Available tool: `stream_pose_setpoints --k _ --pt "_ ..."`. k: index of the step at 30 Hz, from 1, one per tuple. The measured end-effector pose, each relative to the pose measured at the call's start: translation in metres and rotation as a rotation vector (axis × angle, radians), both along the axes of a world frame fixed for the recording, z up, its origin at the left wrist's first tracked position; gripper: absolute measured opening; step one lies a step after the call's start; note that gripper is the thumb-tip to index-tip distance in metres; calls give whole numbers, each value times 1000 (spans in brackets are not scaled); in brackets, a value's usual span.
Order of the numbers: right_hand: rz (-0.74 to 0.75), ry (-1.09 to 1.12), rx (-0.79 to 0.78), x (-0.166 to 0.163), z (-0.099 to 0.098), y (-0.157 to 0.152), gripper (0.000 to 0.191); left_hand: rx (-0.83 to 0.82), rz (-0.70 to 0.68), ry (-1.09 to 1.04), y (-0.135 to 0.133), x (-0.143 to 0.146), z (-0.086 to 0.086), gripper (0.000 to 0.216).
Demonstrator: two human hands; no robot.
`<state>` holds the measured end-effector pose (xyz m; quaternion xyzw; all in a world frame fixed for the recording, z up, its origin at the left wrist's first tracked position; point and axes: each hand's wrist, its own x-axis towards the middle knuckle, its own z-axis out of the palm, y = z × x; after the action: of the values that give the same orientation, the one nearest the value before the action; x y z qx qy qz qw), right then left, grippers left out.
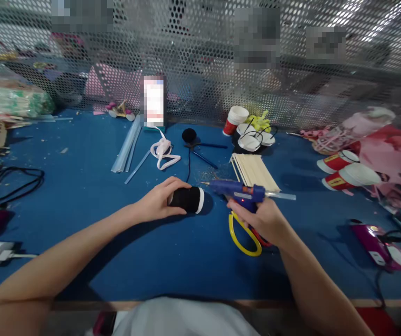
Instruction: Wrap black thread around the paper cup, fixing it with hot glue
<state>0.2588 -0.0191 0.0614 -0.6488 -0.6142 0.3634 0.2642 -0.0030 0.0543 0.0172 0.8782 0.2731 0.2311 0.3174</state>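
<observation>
My left hand (158, 200) is wrapped around a black-covered paper cup (185, 199) with a white rim, which lies on its side just above or on the blue tabletop. In my right hand (265, 217) is a blue hot glue gun (233, 189), its nozzle pointing left, close to the cup's rim but apart from it. A clear glue stick (286, 196) juts from the gun's back, and a small red light shows on its body. Beneath the gun lie scissors with a yellow handle (237, 240), partly hidden by my right hand. A thin black cord (189, 165) runs behind the cup.
Beyond my hands lie a black pompom (189, 135), white ribbon (162, 149), clear glue sticks (127, 144) and wooden sticks (256, 170). A lit phone (154, 100) leans on the perforated metal screen (193, 70). Red-and-white paper cups (350, 177) lie right; a dark cable (15, 179) lies left.
</observation>
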Motion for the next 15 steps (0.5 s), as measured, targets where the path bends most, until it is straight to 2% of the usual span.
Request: stream_pose_setpoints --k 4,15 --pt "51 -52 -35 5 -4 -12 27 50 22 -36 -1 1 -7 54" --pt "139 -329 183 -3 -1 -18 34 118 15 -11 -3 1 -10 52"
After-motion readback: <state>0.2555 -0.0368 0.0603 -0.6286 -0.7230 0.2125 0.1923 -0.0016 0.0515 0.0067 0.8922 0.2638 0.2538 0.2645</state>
